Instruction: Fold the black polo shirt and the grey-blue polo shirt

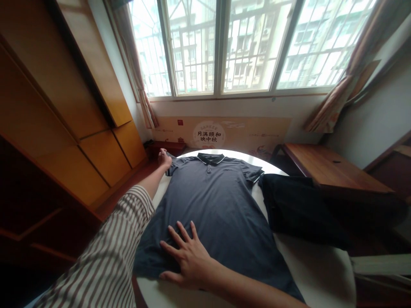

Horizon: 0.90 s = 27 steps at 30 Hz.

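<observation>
A dark grey polo shirt (212, 201) lies spread front side up, its black collar with white trim toward the window. Up at the shirt's left sleeve, my left hand (165, 158) is closed, gripping the sleeve's edge. My right hand (189, 256) rests flat on the lower left part of the shirt, near the hem, with its fingers spread. Under the shirt is a white round table (321, 269). To the right of the shirt, a folded black cloth item (292, 205) sits on the table; its kind I cannot make out.
Beyond the table, a printed panel with Chinese characters (250, 128) stands below the barred window (221, 51). A wooden desk (334, 164) is at the right. Tall wooden cabinets (70, 107) line the left side. A curtain (340, 90) hangs at the window's right.
</observation>
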Tool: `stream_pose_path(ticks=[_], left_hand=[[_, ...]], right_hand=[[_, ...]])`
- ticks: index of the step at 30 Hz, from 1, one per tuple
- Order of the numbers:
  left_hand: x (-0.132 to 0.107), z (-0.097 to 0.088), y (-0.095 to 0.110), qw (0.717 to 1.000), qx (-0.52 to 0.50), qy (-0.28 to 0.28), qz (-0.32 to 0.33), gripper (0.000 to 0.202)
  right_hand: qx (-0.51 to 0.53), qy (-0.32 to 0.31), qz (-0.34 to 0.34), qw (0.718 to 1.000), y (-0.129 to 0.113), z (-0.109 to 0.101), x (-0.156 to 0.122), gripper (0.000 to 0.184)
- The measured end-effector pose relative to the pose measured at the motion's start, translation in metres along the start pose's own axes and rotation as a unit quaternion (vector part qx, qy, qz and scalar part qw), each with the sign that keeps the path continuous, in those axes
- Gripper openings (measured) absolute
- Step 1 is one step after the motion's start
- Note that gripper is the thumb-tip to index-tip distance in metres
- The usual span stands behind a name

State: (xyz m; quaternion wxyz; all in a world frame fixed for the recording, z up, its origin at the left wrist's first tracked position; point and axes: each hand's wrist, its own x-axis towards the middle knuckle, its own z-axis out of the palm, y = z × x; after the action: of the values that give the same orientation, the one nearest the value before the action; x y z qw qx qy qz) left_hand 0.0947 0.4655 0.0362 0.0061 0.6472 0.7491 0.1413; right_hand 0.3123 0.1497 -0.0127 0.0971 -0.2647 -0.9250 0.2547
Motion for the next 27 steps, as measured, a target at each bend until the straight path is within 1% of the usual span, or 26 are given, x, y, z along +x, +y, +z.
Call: stream_pose_path(ticks=[2,3,4,6,8,9,11,12,14,17,19,22,24,27], left_hand=[[-0.001,0.002,0.018,0.999,-0.008,0.024,0.039,0.052],[-0.003,0.007,0.028,0.997,-0.014,0.029,0.068,0.051],[-0.008,0.014,0.039,0.994,-0.019,0.022,0.102,0.052],[-0.022,0.034,0.059,0.986,-0.021,-0.017,0.165,0.059],[-0.040,0.057,0.072,0.978,-0.013,-0.063,0.199,0.067],[-0.049,0.067,0.075,0.975,-0.009,-0.081,0.209,0.069],[-0.065,0.083,0.078,0.972,-0.005,-0.098,0.214,0.070],[-0.070,0.088,0.077,0.972,-0.002,-0.105,0.210,0.071],[-0.073,0.091,0.076,0.973,0.006,-0.121,0.196,0.073],[-0.062,0.086,0.074,0.974,0.011,-0.125,0.186,0.066],[-0.047,0.079,0.072,0.976,0.006,-0.111,0.189,0.057],[-0.022,0.070,0.064,0.979,0.004,-0.087,0.183,0.050],[-0.010,0.069,0.056,0.981,0.007,-0.083,0.176,0.052],[-0.001,0.074,0.043,0.980,0.013,-0.112,0.162,0.064]], right_hand=[[0.002,0.003,0.000,1.000,0.000,0.001,0.000,0.075],[0.004,0.005,0.001,1.000,0.001,0.002,0.001,0.075],[0.006,0.007,0.001,1.000,0.001,0.003,0.001,0.075],[0.006,0.006,0.000,1.000,0.001,0.004,0.001,0.075],[0.004,0.001,0.001,1.000,0.001,0.003,0.002,0.075],[0.002,-0.001,0.001,1.000,0.001,0.002,0.001,0.075],[0.003,-0.003,0.001,1.000,0.000,0.000,0.000,0.075],[0.005,-0.004,0.000,1.000,-0.001,-0.001,0.000,0.075],[0.012,-0.010,-0.005,1.000,-0.004,-0.004,-0.002,0.075],[0.028,-0.023,-0.013,0.999,-0.008,-0.005,-0.005,0.074],[0.040,-0.028,-0.015,0.999,-0.011,-0.005,-0.006,0.076],[0.054,-0.033,-0.013,0.998,-0.013,-0.006,-0.007,0.078],[0.059,-0.034,-0.013,0.998,-0.014,-0.008,-0.008,0.078],[0.065,-0.033,-0.016,0.997,-0.016,-0.011,-0.008,0.077]])
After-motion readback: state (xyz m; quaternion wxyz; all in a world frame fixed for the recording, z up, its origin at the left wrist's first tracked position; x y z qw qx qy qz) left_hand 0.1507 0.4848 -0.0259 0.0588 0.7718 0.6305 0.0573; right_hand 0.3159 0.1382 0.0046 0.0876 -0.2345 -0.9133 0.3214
